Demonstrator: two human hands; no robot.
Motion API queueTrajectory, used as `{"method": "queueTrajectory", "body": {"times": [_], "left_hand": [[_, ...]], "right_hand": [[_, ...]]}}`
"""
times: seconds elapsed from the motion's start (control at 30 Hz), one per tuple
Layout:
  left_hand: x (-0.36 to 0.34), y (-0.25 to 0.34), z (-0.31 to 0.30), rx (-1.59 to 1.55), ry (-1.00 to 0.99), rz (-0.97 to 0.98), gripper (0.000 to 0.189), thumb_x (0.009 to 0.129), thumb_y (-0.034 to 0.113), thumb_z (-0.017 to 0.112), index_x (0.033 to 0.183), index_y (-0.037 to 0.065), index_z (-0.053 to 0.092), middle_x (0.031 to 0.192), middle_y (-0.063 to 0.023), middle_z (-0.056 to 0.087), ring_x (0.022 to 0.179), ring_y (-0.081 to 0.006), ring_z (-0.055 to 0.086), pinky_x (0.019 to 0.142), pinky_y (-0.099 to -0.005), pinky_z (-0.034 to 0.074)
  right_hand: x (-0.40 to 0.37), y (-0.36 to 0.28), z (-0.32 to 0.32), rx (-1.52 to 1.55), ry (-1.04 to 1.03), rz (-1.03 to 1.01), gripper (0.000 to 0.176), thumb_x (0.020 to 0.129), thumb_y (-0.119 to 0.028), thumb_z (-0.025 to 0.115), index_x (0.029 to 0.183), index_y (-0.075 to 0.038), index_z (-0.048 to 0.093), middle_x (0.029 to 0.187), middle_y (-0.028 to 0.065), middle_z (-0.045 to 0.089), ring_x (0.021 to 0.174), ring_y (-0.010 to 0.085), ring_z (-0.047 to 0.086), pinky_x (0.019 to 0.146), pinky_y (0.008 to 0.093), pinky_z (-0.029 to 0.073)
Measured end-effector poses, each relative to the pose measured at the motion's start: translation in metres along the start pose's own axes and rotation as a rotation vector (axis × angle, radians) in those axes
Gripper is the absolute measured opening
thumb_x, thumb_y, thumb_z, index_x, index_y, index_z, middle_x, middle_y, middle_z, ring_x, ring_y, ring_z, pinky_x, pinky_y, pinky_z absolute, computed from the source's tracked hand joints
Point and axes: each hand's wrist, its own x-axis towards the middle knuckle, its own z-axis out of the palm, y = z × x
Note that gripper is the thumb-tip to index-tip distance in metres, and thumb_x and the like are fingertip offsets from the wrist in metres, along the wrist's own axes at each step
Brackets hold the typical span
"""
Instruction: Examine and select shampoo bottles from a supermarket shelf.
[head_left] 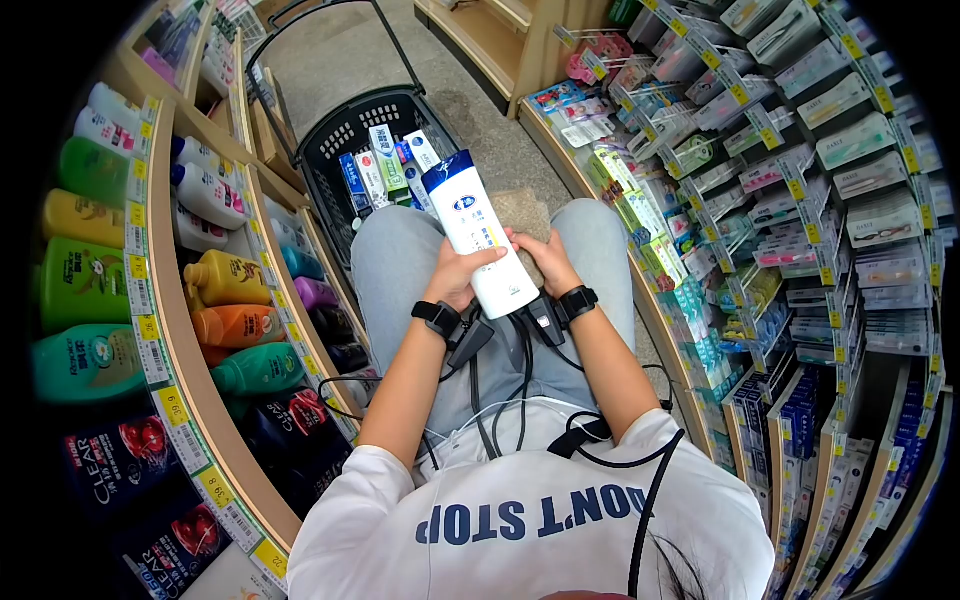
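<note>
A white shampoo-style bottle with a dark blue cap lies tilted above my lap, its label facing up. My left hand is closed around its lower left side, the thumb across the front. On the other side, my right hand is closed on a rough beige-brown cloth, its fingertips close against the bottle's right edge. Part of the cloth is hidden behind the bottle and hand. Just past my knees stands a black shopping basket holding several toothpaste-like boxes.
Shelves on the left carry several coloured shampoo bottles and price tags. At right, a rack holds hanging toothbrush packs and several boxes. Black cables run from my wrist straps across my lap. Grey floor shows beyond the basket.
</note>
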Motion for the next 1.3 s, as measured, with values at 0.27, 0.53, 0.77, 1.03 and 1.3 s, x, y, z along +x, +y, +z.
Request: {"method": "queueTrajectory", "body": {"times": [0.27, 0.53, 0.77, 1.03, 1.3], "left_hand": [[-0.003, 0.003, 0.004, 0.042, -0.022, 0.013, 0.049, 0.068, -0.009, 0.06, 0.114, -0.005, 0.042, 0.109, -0.0184, 0.056, 0.098, -0.0286, 0.058, 0.083, -0.0378, 0.05], [-0.004, 0.006, 0.006, 0.027, 0.038, -0.013, 0.046, 0.068, -0.004, 0.057, 0.112, -0.008, 0.044, 0.104, -0.0192, 0.058, 0.093, -0.0289, 0.061, 0.081, -0.0369, 0.051], [0.0, 0.001, -0.004, -0.02, 0.055, -0.039, 0.041, 0.071, 0.005, 0.056, 0.109, -0.01, 0.047, 0.101, -0.019, 0.059, 0.09, -0.0281, 0.061, 0.078, -0.0362, 0.052], [0.006, -0.005, -0.011, -0.12, 0.079, -0.091, 0.039, 0.081, 0.022, 0.053, 0.106, -0.008, 0.049, 0.097, -0.0178, 0.06, 0.087, -0.0281, 0.062, 0.076, -0.0362, 0.052], [0.004, 0.002, -0.003, -0.261, 0.108, -0.068, 0.062, 0.086, 0.055, 0.037, 0.109, -0.003, 0.045, 0.094, -0.0203, 0.059, 0.083, -0.031, 0.062, 0.076, -0.0392, 0.052]], "right_hand": [[0.0, 0.001, 0.0, 0.012, 0.031, 0.001, 0.029, 0.074, -0.014, 0.063, 0.096, 0.003, 0.057, 0.089, 0.0105, 0.062, 0.078, 0.0169, 0.061, 0.066, 0.0275, 0.049], [-0.001, -0.001, 0.001, 0.004, -0.02, -0.009, 0.028, 0.074, -0.013, 0.063, 0.096, 0.003, 0.058, 0.089, 0.0099, 0.062, 0.079, 0.0166, 0.06, 0.069, 0.0273, 0.048], [0.0, 0.002, 0.001, -0.013, -0.024, -0.001, 0.03, 0.074, -0.013, 0.063, 0.099, 0.003, 0.057, 0.091, 0.0096, 0.062, 0.08, 0.0164, 0.06, 0.069, 0.0269, 0.048], [0.0, 0.001, 0.001, -0.025, -0.038, 0.013, 0.031, 0.074, -0.013, 0.064, 0.1, 0.003, 0.057, 0.092, 0.0098, 0.062, 0.08, 0.0162, 0.061, 0.069, 0.0263, 0.048], [0.001, 0.002, 0.001, -0.022, -0.013, -0.006, 0.032, 0.073, -0.013, 0.065, 0.099, 0.004, 0.057, 0.091, 0.0104, 0.063, 0.078, 0.0158, 0.061, 0.068, 0.0263, 0.049]]}}
